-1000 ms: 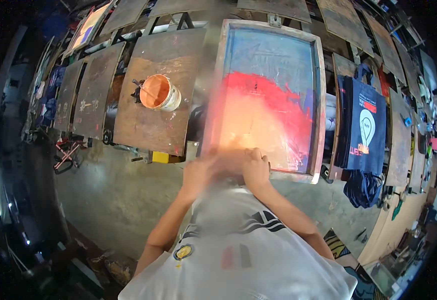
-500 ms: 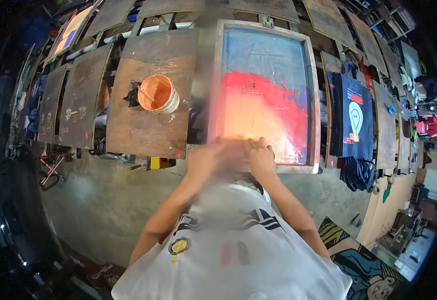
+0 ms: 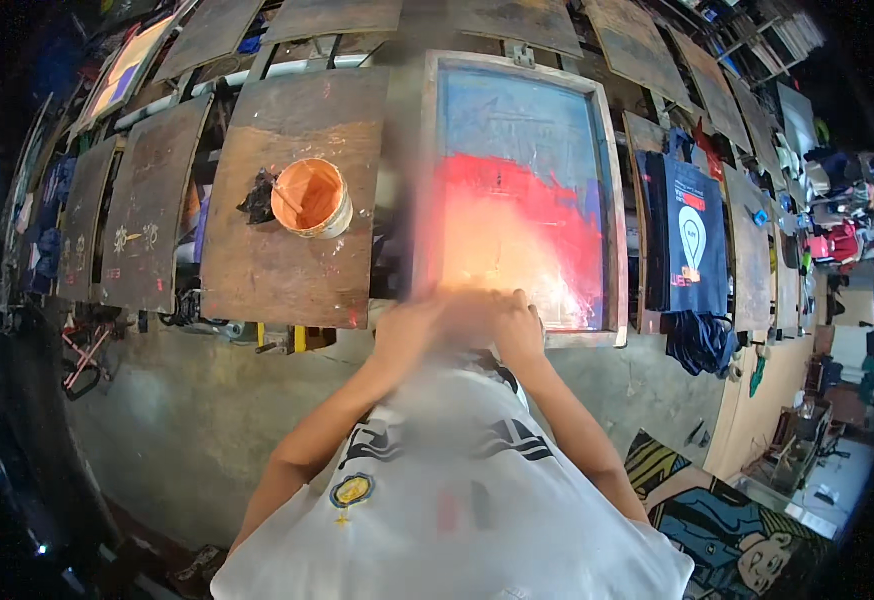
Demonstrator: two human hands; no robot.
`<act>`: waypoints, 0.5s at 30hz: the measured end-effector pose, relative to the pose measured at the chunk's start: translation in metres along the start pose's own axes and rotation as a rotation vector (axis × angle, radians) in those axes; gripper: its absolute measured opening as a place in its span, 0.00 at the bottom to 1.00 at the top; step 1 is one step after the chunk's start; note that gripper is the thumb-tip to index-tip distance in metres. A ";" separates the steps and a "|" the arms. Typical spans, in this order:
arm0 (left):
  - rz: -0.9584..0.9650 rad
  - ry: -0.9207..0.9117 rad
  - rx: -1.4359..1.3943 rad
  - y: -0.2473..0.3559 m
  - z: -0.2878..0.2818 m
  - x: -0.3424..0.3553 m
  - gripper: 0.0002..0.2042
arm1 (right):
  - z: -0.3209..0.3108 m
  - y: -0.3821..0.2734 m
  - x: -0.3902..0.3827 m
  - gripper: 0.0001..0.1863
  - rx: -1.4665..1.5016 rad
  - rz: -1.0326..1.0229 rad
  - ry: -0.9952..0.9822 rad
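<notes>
A wooden-framed printing screen [image 3: 517, 120] lies before me, its mesh blue at the top and smeared red and pale orange below. My left hand [image 3: 397, 335] is at its lower left edge, fingers blurred by a haze down the picture's middle. My right hand [image 3: 517, 330] is curled at the lower edge beside it, gripping something brownish that I cannot make out between the hands. Left of the screen, a white bucket [image 3: 312, 200] with orange inside and a stick in it stands on a stained board [image 3: 257, 280], beside a crumpled black thing [image 3: 257, 200].
Rows of stained boards [image 3: 147, 220] on rails surround me. Navy printed tote bags [image 3: 697, 190] lie right of the screen, handles hanging. A concrete floor [image 3: 187, 420] lies below, with a red folded metal frame [image 3: 87, 355] at left and a painted cartoon panel [image 3: 717, 510] at lower right.
The view has shifted slightly, bringing more of the cartoon panel and the cluttered right side into sight. Both hands stay at the screen's lower edge, with only slight movement.
</notes>
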State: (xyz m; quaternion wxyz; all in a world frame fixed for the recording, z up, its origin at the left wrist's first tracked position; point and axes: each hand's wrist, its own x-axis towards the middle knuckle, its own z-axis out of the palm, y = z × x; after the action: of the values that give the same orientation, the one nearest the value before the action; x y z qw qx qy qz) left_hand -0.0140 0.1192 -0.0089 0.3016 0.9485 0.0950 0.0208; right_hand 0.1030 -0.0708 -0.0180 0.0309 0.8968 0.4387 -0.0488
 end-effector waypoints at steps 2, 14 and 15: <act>-0.029 -0.064 -0.052 0.003 0.001 -0.008 0.20 | 0.000 -0.001 -0.004 0.17 0.010 0.011 -0.021; -0.077 -0.005 0.010 0.026 -0.022 0.027 0.20 | -0.017 0.053 0.057 0.13 0.128 -0.129 -0.165; -0.089 0.010 0.014 0.030 -0.020 0.030 0.20 | -0.019 0.059 0.068 0.14 0.135 -0.157 -0.063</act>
State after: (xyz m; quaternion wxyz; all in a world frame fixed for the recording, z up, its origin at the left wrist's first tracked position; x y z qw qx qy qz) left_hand 0.0185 0.1125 0.0246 0.2951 0.9453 0.1385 0.0115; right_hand 0.1921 -0.0515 -0.0062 -0.0197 0.8576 0.5023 -0.1084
